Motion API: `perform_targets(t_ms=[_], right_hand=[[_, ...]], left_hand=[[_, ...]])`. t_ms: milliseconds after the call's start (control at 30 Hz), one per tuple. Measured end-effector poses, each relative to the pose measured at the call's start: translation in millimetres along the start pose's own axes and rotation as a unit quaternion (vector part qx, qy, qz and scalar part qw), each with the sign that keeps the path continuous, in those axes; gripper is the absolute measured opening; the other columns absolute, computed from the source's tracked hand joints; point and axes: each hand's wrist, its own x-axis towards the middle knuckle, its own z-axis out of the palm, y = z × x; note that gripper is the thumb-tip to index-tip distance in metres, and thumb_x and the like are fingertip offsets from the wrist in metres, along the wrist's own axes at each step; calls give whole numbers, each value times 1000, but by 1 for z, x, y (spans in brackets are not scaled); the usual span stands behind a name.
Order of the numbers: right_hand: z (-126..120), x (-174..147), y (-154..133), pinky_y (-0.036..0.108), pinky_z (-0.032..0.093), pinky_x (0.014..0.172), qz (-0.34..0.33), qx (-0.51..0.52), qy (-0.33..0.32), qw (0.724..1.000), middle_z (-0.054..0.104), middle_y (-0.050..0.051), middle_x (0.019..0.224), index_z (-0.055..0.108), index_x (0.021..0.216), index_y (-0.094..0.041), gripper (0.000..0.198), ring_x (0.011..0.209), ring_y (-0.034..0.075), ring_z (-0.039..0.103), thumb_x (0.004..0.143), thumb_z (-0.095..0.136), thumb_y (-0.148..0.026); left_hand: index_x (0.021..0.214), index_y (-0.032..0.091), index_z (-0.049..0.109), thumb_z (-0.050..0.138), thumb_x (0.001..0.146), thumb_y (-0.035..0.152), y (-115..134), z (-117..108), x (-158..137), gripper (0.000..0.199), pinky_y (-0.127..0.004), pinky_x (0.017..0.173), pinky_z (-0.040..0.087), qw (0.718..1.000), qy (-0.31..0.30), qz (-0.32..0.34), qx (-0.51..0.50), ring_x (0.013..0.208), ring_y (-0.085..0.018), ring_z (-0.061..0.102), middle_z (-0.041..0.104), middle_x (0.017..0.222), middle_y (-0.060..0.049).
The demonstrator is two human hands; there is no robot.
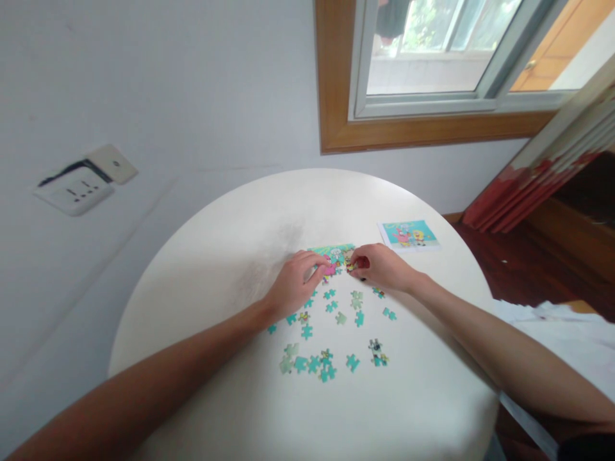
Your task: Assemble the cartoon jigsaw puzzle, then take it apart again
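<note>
A partly joined jigsaw puzzle [333, 253] with a teal top and a pink figure lies flat on the table. Its left side is touched by my left hand [296, 282], whose thumb and index finger are a little apart with no loose piece visible between them. At the right side of the joined part, my right hand [383, 267] pinches a small puzzle piece [352, 264], partly covered by the fingertips. Loose teal pieces [331, 306] are scattered just below both hands. Nearer to me lies a group of teal and pale green pieces [313, 364].
The round white table [202, 269] stands by a wall under a window. A reference picture card [409, 235] with a pink and a yellow figure rests at the back right. A small joined cluster [378, 353] sits front right. White sheets [552, 339] are beyond the table's right edge.
</note>
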Motion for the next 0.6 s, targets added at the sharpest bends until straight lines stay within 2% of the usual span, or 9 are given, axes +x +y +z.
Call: perform_targets(t_ms=[367, 467, 600], right_hand=[[-2, 0, -1, 27, 34, 58, -5, -21, 11, 1000, 67, 1, 70, 71, 86, -20, 13, 61, 13, 55, 73, 69, -23], [-2, 0, -2, 27, 35, 59, -23, -24, 14, 999, 68, 2, 73, 72, 84, -20, 11, 63, 14, 55, 76, 65, -21], [-2, 0, -4, 27, 36, 64, -42, -34, 8, 999, 68, 5, 80, 74, 83, -19, 18, 68, 15, 55, 78, 57, -14]], left_hand=[[91, 18, 67, 46, 96, 27, 2, -2, 1, 23, -35, 89, 43, 1000, -1, 11, 4, 92, -19, 61, 70, 94, -6], [90, 18, 67, 46, 96, 26, 1, -2, 1, 23, -35, 88, 43, 1000, -4, 12, 9, 92, -19, 61, 70, 95, -6], [91, 18, 66, 45, 96, 25, 0, -1, 1, 22, -34, 90, 42, 1000, -3, 15, 15, 93, -18, 60, 70, 95, -5]])
